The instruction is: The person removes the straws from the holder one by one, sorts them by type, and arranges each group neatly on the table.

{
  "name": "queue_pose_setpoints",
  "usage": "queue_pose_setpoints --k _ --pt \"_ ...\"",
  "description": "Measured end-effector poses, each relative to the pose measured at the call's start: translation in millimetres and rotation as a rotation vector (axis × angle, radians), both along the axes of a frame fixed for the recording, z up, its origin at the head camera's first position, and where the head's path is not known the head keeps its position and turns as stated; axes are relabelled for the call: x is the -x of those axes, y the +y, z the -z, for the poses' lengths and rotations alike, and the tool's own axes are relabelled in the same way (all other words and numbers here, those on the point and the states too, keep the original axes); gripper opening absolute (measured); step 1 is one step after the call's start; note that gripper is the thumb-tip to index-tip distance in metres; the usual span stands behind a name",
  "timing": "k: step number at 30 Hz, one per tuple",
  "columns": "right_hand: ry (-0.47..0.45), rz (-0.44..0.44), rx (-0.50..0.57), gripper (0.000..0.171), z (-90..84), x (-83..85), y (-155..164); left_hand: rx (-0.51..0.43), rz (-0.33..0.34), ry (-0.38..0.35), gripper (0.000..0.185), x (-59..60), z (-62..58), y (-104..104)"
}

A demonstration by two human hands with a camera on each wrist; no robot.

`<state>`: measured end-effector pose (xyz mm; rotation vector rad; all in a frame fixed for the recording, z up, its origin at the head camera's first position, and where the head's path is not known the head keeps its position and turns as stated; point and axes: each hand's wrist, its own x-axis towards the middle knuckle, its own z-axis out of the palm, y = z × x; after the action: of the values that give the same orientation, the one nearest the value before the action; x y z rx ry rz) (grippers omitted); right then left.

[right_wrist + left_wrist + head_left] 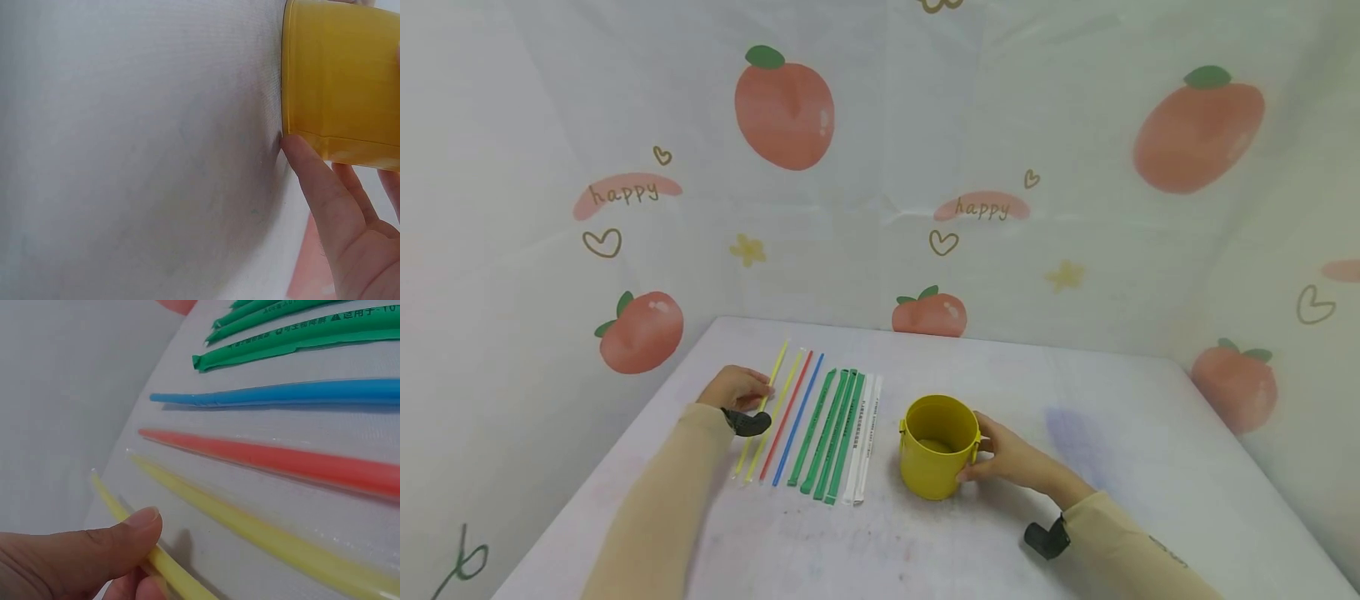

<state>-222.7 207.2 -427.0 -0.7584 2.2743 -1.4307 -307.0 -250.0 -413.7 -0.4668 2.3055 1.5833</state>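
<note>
My left hand [739, 388] pinches a yellow straw [181, 578] between thumb and fingers, at the left end of a row of straws. To its right lie a second yellow straw [250, 524] in a clear wrapper, a red straw [275, 459] and a blue straw [281, 394]. Further right stand out several green paper-wrapped straws [837, 437] and white-wrapped straws [863, 442]. With thumb in front and fingers behind, my right hand [1011, 454] holds the right side of an upright yellow bucket [925, 471]. The bucket's visible inside shows no straws.
The white tabletop [880, 550] carries faint stains and a purple smudge on the right. Behind it hangs a white curtain [880, 167] printed with peaches, hearts and words. Black camera mounts sit on both wrists.
</note>
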Motion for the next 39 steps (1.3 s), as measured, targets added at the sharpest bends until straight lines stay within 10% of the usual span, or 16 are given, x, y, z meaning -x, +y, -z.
queue_pose_setpoints --k 39 --pt "-0.031 -0.002 0.01 0.089 -6.2 -1.9 -0.4 0.152 0.029 0.002 0.024 2.7 -0.5 7.9"
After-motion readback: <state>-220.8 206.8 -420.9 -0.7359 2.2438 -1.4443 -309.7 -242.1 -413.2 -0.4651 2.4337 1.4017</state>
